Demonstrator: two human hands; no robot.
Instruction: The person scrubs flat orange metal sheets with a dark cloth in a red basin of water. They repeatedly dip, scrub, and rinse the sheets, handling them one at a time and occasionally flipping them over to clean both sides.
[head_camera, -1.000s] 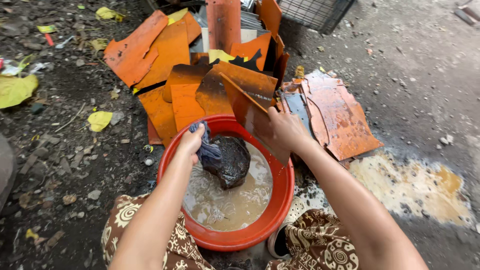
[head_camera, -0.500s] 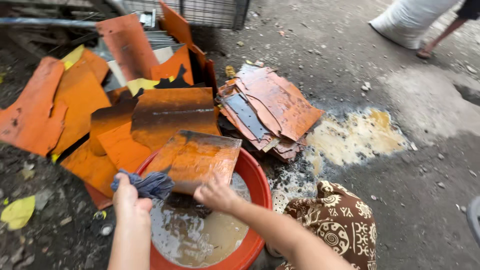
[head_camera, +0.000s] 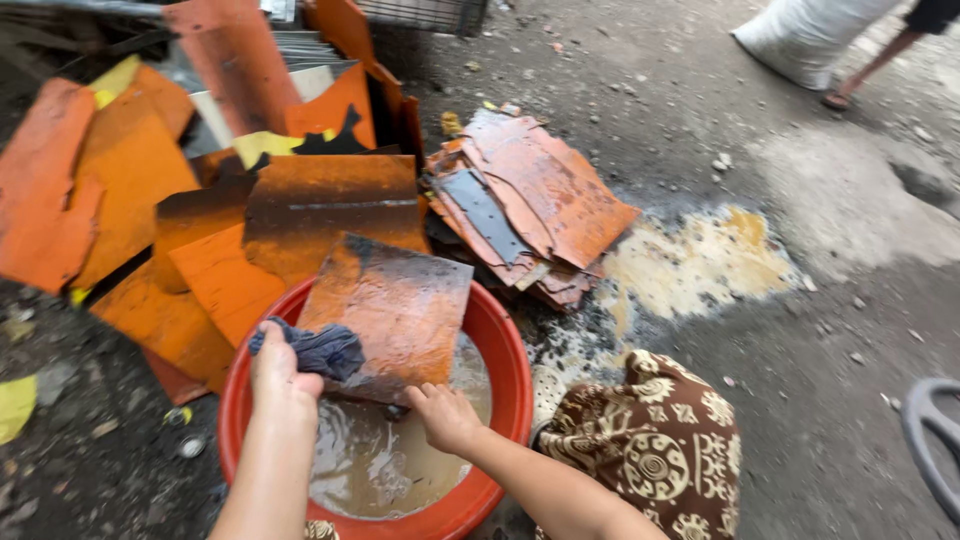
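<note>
Two bare hands at work over a round red plastic basin (head_camera: 505, 335) of murky brown water (head_camera: 375, 465). Left hand (head_camera: 280, 378): fingers closed around a crumpled dark blue-grey cloth (head_camera: 318, 347), which is pressed against the left edge of a rust-orange, soot-stained rectangular sheet (head_camera: 392, 312). Right hand (head_camera: 443, 415): fingers curled on the sheet's lower right edge, gripping it; how far the thumb wraps under cannot be told from this angle. Sheet: propped in the basin, tilted, lower edge at or in the water, upper edge leaning over the basin's far rim; long axis runs from near to far, slanting slightly rightward, wet face turned up toward the camera. Behind and left of the basin: a spread of overlapping orange and blackened flat sheets (head_camera: 130, 190) on dark ground. Right of these, well apart from the hands: a stack of reddish-brown sheets (head_camera: 535, 205), its long axis running diagonally. Beside the stack: a pale yellow puddle (head_camera: 705, 260) on grey pavement. Lower right: a knee in brown patterned fabric (head_camera: 655, 455). Top right: a white sack (head_camera: 805, 35) and another person's sandalled foot (head_camera: 838, 97).
</note>
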